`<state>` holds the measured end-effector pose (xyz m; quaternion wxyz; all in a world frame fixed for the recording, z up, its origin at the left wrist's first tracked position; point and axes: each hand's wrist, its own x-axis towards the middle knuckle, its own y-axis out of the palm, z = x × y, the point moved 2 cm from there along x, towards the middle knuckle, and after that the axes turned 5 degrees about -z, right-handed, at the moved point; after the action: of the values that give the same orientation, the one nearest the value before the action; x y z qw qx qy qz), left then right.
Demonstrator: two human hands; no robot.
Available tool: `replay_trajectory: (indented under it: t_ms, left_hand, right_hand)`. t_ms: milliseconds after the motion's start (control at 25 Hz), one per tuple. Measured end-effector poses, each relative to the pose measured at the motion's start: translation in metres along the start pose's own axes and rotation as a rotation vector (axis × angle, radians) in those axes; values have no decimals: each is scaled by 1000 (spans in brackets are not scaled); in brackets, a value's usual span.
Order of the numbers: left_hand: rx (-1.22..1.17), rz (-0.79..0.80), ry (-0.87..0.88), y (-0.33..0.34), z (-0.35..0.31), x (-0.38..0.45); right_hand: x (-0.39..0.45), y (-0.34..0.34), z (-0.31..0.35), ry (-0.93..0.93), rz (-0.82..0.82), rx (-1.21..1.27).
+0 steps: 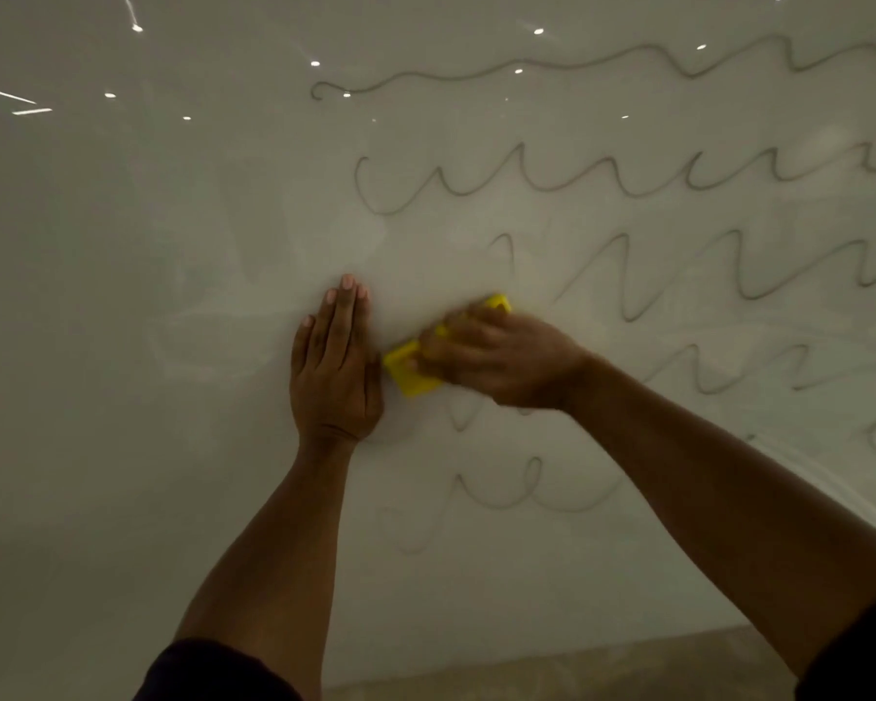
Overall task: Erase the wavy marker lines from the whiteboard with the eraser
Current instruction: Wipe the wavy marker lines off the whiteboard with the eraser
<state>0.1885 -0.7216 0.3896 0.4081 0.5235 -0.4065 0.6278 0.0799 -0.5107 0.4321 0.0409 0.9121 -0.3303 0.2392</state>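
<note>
A glossy whiteboard [148,296] fills the view. Several dark wavy marker lines [628,179] run across its right half, one row above another. My right hand [496,356] is shut on a yellow eraser [408,371] and presses it flat on the board at the left end of the middle rows. The hand looks blurred. My left hand [335,361] lies flat on the board just left of the eraser, fingers together and pointing up. Pale smeared patches surround both hands, with faint line remnants [501,493] below them.
Ceiling lights reflect as bright dots and streaks [314,63] in the upper board. The board's lower edge and a strip of brownish floor [577,670] show at the bottom. Dark sleeves cover both upper arms.
</note>
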Motion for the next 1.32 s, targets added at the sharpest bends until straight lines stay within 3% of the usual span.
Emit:
replay_trajectory:
  t_ms: [200, 280, 640, 760, 880, 1000, 1320]
  left_hand:
    - [-28, 9, -9, 0, 1, -1]
    - [-28, 10, -1, -1, 5, -1]
    - [39, 27, 15, -4, 36, -39]
    - [64, 27, 2, -3, 40, -51]
    - [46, 21, 3, 0, 42, -54]
    - [38, 19, -6, 1, 42, -53]
    - [88, -7, 33, 2, 44, -54]
  right_hand:
    - [48, 4, -64, 587, -46, -216]
    - [61, 8, -59, 720, -74, -204]
    - [5, 13, 81, 240, 83, -5]
    - [0, 14, 85, 68, 59, 4]
    - [10, 21, 56, 314, 21, -39]
    - [18, 24, 68, 543, -2, -47]
    - [1, 31, 153, 230, 61, 3]
